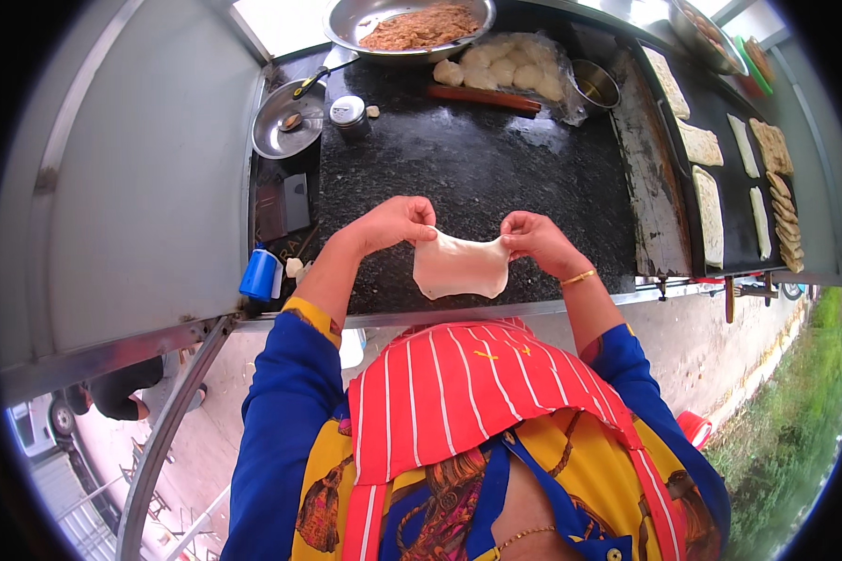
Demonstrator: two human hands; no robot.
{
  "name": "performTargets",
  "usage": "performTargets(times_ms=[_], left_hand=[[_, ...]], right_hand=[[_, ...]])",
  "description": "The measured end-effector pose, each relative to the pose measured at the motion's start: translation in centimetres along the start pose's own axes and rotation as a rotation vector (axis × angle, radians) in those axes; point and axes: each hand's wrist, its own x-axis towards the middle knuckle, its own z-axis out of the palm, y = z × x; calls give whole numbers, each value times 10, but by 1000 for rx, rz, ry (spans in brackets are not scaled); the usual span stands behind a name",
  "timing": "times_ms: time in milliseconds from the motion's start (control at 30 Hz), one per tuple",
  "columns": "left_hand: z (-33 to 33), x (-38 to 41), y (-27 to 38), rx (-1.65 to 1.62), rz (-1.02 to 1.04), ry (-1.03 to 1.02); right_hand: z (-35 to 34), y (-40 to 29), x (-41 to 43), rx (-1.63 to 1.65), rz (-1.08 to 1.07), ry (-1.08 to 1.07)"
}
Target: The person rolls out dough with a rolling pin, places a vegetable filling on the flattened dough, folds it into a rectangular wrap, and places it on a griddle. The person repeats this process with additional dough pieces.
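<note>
Between my two hands a thin sheet of dough [461, 268] is stretched by its far corners. My left hand [401, 223] pinches the left corner between thumb and fingers. The right corner is gripped the same way by my right hand [537, 240], which has a bracelet at the wrist. The sheet hangs over the near part of a black speckled stone worktop [463, 172]. Whether its near edge touches the stone, I cannot tell.
At the back stand a steel bowl of reddish filling [421, 28], bagged dough balls [509, 66], a brown wooden stick [484, 99] and a metal pot [595, 83]. Left are a shaker [348, 112], a steel dish [274, 133] and a blue cup [259, 275]. Right, flatbreads [707, 214] lie on a black griddle [737, 238].
</note>
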Motion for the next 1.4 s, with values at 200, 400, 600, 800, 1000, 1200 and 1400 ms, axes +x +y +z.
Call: performTargets(times_ms=[200,400,600,800,1000,1200,1400], left_hand=[[12,-64,47,110,114,199],[39,-90,0,500,2,179],[17,-19,-32,660,27,658],[16,41,-11,1092,-175,447],[35,-27,-45,1218,470,599],[69,-66,-59,1088,463,704],[86,-25,-62,1259,392,431]], right_hand=[[22,-45,-28,-58,-248,2],[13,17,-27,-278,-150,228],[23,5,29,-821,-154,546],[29,11,63,-1184,-255,466],[26,36,8,-1211,-576,488],[42,50,-25,-1064,-546,640],[70,49,3,-1480,-544,194]])
